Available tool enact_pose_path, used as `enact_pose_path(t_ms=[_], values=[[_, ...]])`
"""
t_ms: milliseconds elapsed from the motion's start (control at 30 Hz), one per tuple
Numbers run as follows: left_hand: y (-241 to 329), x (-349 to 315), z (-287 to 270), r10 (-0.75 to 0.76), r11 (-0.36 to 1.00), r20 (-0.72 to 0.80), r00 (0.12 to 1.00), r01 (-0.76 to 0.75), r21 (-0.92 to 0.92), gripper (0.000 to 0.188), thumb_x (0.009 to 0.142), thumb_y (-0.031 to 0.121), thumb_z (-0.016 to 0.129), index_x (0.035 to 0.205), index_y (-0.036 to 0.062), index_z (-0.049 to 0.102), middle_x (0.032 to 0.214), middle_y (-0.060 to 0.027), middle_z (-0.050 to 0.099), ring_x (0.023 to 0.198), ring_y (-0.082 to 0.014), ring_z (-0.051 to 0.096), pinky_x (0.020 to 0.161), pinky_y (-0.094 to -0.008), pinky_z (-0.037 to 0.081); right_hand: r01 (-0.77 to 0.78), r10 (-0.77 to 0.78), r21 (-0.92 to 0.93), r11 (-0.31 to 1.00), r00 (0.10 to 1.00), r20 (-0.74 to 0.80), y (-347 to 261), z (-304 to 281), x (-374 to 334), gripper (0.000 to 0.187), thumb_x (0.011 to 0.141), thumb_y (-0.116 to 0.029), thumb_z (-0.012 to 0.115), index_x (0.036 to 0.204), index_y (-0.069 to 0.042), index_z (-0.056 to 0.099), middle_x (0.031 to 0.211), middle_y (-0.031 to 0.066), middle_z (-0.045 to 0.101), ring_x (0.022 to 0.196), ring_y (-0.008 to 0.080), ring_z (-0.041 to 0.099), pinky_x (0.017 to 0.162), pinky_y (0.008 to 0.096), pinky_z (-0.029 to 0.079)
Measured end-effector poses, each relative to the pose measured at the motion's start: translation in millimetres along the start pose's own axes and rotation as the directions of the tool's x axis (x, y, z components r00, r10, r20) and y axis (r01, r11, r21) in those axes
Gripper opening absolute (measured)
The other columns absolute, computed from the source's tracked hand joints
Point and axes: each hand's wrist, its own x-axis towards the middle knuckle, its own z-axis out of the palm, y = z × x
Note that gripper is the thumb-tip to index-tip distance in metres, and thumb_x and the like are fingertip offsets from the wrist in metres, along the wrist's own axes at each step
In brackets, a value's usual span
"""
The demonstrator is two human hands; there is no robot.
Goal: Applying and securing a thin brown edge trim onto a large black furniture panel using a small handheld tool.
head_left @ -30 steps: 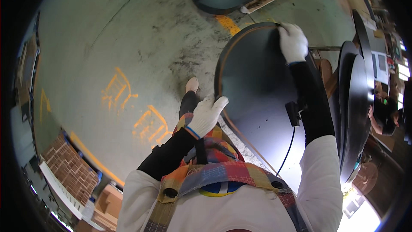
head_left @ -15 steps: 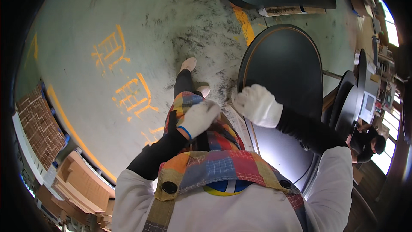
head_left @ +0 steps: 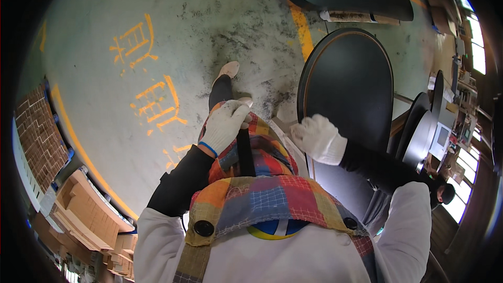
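Two gloved hands point(head_left: 222, 127) point(head_left: 320, 140), black panel point(head_left: 348, 84), cardboard point(head_left: 89, 212) (stacked)

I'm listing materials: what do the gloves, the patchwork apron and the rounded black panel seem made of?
Gloves: white, apparently knit fabric, perhaps cotton, judging by the soft, matte look. Apron: matte woven cloth, judging by its stitched patches. Panel: satin black with a soft sheen, perhaps laminated board; the brown line may be exposed wood.

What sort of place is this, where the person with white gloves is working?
It looks like a factory or workshop, perhaps with storage. A yellow line marks the worn floor, a large black panel is beside the right hand, and brown cardboard is stacked at lower left.
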Motion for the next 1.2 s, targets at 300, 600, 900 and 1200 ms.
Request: enact_pose_path(t_ms=[300, 600, 900, 1200], values=[[4.2, 11.7, 6.7, -0.062, 0.998, 0.056, 0.997, 0.063, -0.025, 0.032, 0.098, 0.024, 0.058, 0.116, -0.0031, 0.056, 0.091, -0.0107, 0.066, 0.075, -0.0166, 0.067, 0.071, -0.0293, 0.059, -0.311, 0.211, -0.216, 0.925, 0.898, -0.387, 90.6, -21.7, 60.3, 0.014, 0.084, -0.02, 0.058, 0.083, -0.009, 0.066, 0.085, 0.0068, 0.062, 0.081, 0.0241, 0.061, 0.066, 0.038, 0.046], [8.5, -5.6, -0.4, -0.071, 0.976, -0.075, 0.995, 0.054, -0.209, 0.026, 0.096, 0.021, 0.058, 0.105, -0.0023, 0.063, 0.088, -0.0078, 0.067, 0.072, -0.0119, 0.064, 0.068, -0.0268, 0.056, -0.013, 0.013, 0.02, 1.0, 1.0, -0.028, -38.0, 33.0, -24.9, 0.015, 0.085, -0.022, 0.06, 0.084, -0.009, 0.068, 0.081, 0.0022, 0.06, 0.083, 0.0188, 0.058, 0.069, 0.0335, 0.041], [28.0, 2.1, 10.3, 0.004, 0.998, 0.036, 0.999, -0.007, 0.063, 0.027, 0.096, 0.023, 0.059, 0.108, -0.0013, 0.062, 0.09, -0.0074, 0.067, 0.078, -0.0129, 0.065, 0.071, -0.0271, 0.056, -0.542, 0.736, 0.585, 0.603, 0.661, -0.147, -12.6, -11.4, -25.0, 0.018, 0.089, -0.023, 0.06, 0.095, -0.011, 0.072, 0.084, 0.013, 0.065, 0.083, 0.031, 0.065, 0.074, 0.0403, 0.053], [119.4, 30.5, 72.5, 0.45, -0.392, 0.771, 0.451, -0.676, 0.624, 0.061, 0.079, 0.018, 0.071, 0.135, 0.0064, 0.05, 0.138, -0.0117, 0.05, 0.13, -0.028, 0.048, 0.11, -0.0428, 0.036, -0.272, 0.962, 0.957, -0.096, -0.271, 0.019, -111.0, 69.5, -57.7, 0.017, 0.084, -0.012, 0.07, 0.099, -0.007, 0.075, 0.085, 0.0107, 0.066, 0.073, 0.0239, 0.064, 0.069, 0.0324, 0.051]])
